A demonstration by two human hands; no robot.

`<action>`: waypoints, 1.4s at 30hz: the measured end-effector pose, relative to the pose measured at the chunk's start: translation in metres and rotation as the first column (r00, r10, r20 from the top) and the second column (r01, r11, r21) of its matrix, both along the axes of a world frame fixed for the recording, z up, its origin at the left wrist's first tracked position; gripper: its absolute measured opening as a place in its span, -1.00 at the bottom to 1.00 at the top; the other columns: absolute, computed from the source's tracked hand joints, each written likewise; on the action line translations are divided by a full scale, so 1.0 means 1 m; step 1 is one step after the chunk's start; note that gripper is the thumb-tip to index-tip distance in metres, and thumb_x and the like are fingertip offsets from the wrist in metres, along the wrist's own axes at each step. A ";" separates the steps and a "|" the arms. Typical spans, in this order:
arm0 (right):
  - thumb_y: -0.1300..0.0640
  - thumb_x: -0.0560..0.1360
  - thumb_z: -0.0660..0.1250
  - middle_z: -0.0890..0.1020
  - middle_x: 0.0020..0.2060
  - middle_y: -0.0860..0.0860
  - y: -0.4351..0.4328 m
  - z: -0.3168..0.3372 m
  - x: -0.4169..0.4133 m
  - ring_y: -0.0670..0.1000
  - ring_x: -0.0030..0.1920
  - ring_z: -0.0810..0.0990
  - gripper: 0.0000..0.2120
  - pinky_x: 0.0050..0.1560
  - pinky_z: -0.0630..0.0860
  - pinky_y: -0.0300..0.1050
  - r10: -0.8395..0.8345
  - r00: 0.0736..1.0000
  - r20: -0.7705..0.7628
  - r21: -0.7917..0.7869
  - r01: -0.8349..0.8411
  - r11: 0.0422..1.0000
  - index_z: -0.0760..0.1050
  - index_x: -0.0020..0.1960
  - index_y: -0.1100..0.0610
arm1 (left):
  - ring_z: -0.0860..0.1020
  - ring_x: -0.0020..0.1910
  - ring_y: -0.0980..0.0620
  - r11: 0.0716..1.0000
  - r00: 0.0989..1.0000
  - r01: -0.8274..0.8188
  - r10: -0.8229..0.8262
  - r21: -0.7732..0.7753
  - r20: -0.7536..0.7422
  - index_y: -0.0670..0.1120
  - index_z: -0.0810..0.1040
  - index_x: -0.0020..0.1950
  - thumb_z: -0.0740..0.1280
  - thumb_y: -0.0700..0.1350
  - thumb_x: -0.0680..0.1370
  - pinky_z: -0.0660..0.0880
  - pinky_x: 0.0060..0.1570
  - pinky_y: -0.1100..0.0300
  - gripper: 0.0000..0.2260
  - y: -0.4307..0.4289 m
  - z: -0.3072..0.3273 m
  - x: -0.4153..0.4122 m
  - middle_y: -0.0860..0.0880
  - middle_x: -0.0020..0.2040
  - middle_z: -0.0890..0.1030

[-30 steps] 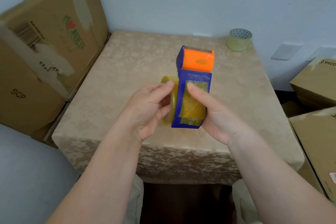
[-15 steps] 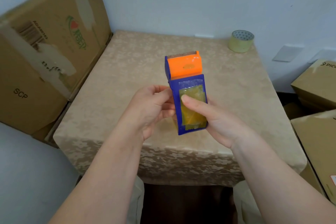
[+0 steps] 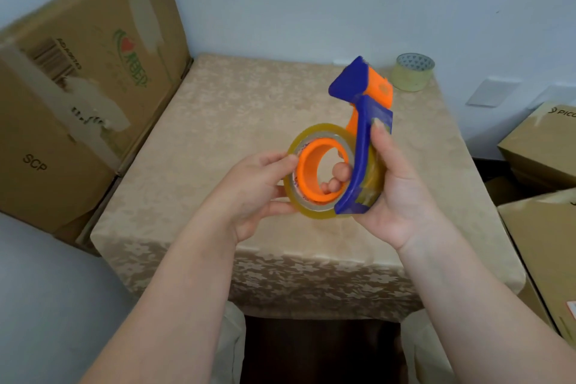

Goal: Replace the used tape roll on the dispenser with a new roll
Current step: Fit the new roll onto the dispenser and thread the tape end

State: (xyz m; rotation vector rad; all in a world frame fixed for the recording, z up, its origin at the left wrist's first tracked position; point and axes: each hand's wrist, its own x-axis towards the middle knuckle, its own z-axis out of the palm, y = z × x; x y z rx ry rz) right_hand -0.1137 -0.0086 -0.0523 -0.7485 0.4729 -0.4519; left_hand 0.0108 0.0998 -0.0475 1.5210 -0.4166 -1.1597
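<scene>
Blue-and-orange plastic tape dispenser [image 3: 361, 146] held above the middle of the beige cloth-covered table [image 3: 237, 109], gripped from the right by the right hand [image 3: 392, 196]; yellowish tape roll [image 3: 314, 171] on its orange hub, left hand [image 3: 252, 193] at the roll's left edge. Pale spare tape roll [image 3: 412, 72] on the table's far right corner. Large brown cardboard box [image 3: 78, 78] left of the table, smaller cardboard boxes [image 3: 542, 165] to the right

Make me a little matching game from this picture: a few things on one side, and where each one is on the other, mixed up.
Things:
1. tape dispenser
2. mounted tape roll
3. spare tape roll
4. large cardboard box

Places:
A. far right corner of the table
B. held in the right hand
C. beside the table, against the wall
D. pinched at its rim by the left hand

Pairs: 1-B, 2-D, 3-A, 4-C
</scene>
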 end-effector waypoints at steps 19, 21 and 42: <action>-0.31 0.27 0.35 0.52 -0.51 -0.04 -0.016 -0.003 -0.007 -0.09 -0.58 0.50 -0.56 -0.50 0.52 -0.25 -0.065 0.995 0.076 0.316 0.038 0.948 0.54 -0.13 0.06 | 0.66 -0.15 0.01 0.978 0.986 0.068 -0.096 -0.198 -0.137 -0.06 0.54 0.23 0.34 -0.09 0.43 0.61 -0.19 0.19 -0.63 0.003 -0.001 0.002 -0.02 -0.10 0.67; -0.30 0.32 0.37 0.57 -0.43 -0.04 -0.018 -0.006 -0.007 -0.12 -0.53 0.54 -0.57 -0.41 0.56 -0.31 -0.118 0.989 0.084 0.443 0.069 0.894 0.59 -0.11 0.06 | 0.67 -0.12 -0.03 0.974 0.986 0.073 -0.103 -0.215 -0.130 -0.04 0.52 0.27 0.34 -0.08 0.43 0.61 -0.19 0.19 -0.60 0.001 0.000 -0.001 -0.03 -0.06 0.67; 0.05 0.47 0.31 0.65 -0.35 0.14 -0.012 -0.003 -0.015 0.01 -0.53 0.61 -0.69 -0.63 0.53 -0.15 -0.120 0.992 0.050 0.641 0.060 0.765 0.61 -0.08 0.32 | 0.54 -0.42 0.13 0.934 0.979 -0.064 0.128 -0.352 0.162 -0.08 0.63 -0.04 0.39 -0.11 0.35 0.60 -0.09 0.08 -0.80 -0.007 -0.002 -0.006 0.03 -0.42 0.62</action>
